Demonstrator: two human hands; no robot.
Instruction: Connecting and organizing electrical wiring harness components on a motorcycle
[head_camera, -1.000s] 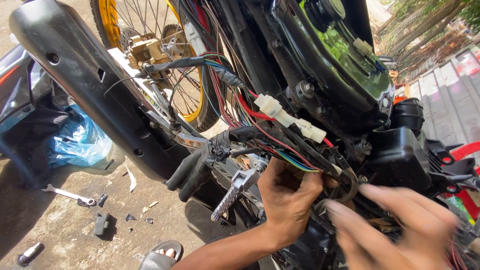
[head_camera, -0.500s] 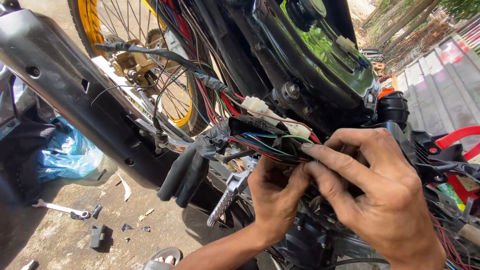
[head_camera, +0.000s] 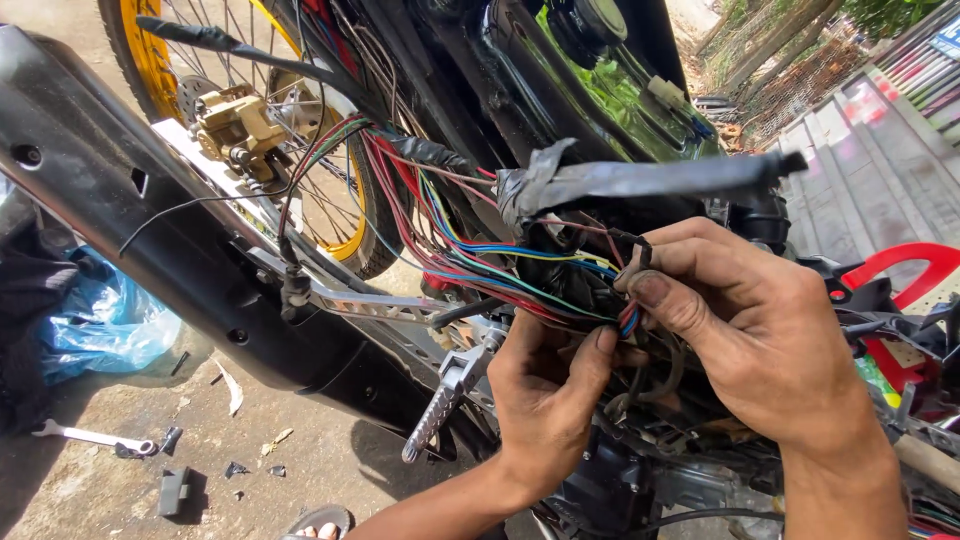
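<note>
Wire bundle (head_camera: 520, 275), beside the motorcycle frame: pinched between right hand (head_camera: 760, 330) thumb and forefinger, steadied from below by curled left hand (head_camera: 545, 400); sorting judged underway, careful separating of strands called for next.

wires (head_camera: 480, 250): red, blue, green | wheel rim (head_camera: 150, 60): yellow | bag (head_camera: 105, 325): blue
</note>
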